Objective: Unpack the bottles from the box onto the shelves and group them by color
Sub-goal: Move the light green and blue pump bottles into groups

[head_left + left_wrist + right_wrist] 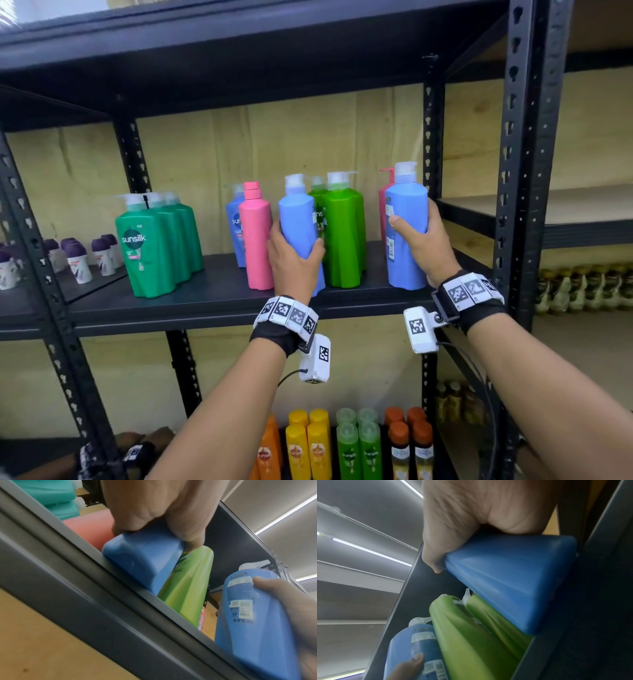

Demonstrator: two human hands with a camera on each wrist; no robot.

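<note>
While both hands are raised to the middle shelf (191, 301) of the black rack, a bottle is held in each. The left blue bottle (298, 222) is gripped low on its body by the left hand (294, 263), fingers and thumb wrapped round it; in the left wrist view its base (137, 561) is seen tilted, one corner at the shelf's front edge. The right blue bottle (406, 233) is gripped at mid-body by the right hand (423, 236), thumb across the back label, fingers curled behind; its base is at the front edge near the shelf's right end, and whether it is resting or lifted cannot be told. Both are pump bottles with white tops.

Between the two held bottles a lime green bottle (342, 236) is stood upright, with a second lime green one (317, 195) partly hidden behind it. A pink bottle (255, 236) is stood just left of the left blue bottle, apparently touching it, and a third blue bottle (234, 219) is seen behind the pink one. A red-pink pump bottle (384, 202) is partly hidden behind the right blue bottle. Toward the shelf's left side a row of three dark green Sunsilk bottles (150, 243) is stood, well apart from the pink one.

On the neighbouring rack to the left, small purple-capped roll-ons (78, 257) are seen. On the lower shelf, orange, yellow, green and brown-capped bottles (342, 442) are lined up by colour.
</note>
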